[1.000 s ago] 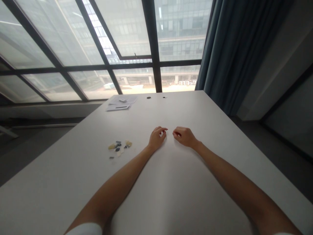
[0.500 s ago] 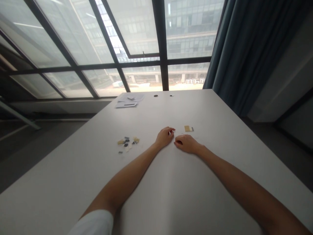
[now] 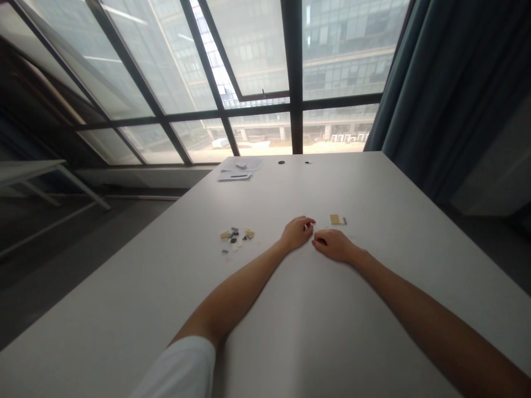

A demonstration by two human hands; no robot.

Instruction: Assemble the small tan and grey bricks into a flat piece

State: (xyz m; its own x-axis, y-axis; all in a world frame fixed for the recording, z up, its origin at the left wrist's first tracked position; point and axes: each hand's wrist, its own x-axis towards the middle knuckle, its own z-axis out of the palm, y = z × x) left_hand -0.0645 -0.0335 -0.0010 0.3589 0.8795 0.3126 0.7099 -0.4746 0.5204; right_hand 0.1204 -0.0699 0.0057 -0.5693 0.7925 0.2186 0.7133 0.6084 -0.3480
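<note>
Lone grey piece: [image 3: 224, 251] it lies loose on the surface [image 3: 257, 326], on the near side of the pile and separate from it.
Your right hand: [image 3: 334, 245] loosely curled, resting low with its fingers toward the other hand; you may have something small in it, but I cannot tell.
Loose pile: [image 3: 233, 241] to the left of both your hands, yellowish, grey, dark and white pieces lie scattered; by the look of it, this is the part not worked through.
Your left hand: [image 3: 298, 232] just beside the right, thumb and forefinger bent toward each other; whether they meet on anything is too small to tell.
Tan block: [image 3: 337, 219] flat, just beyond your right hand, with a pale and grey edge; it looks like joined pieces, so I judge the work partly done.
Papers: [image 3: 226, 176] toward the far left of the surface, well apart from your hands.
Black disc: [image 3: 281, 162] near the far edge.
</note>
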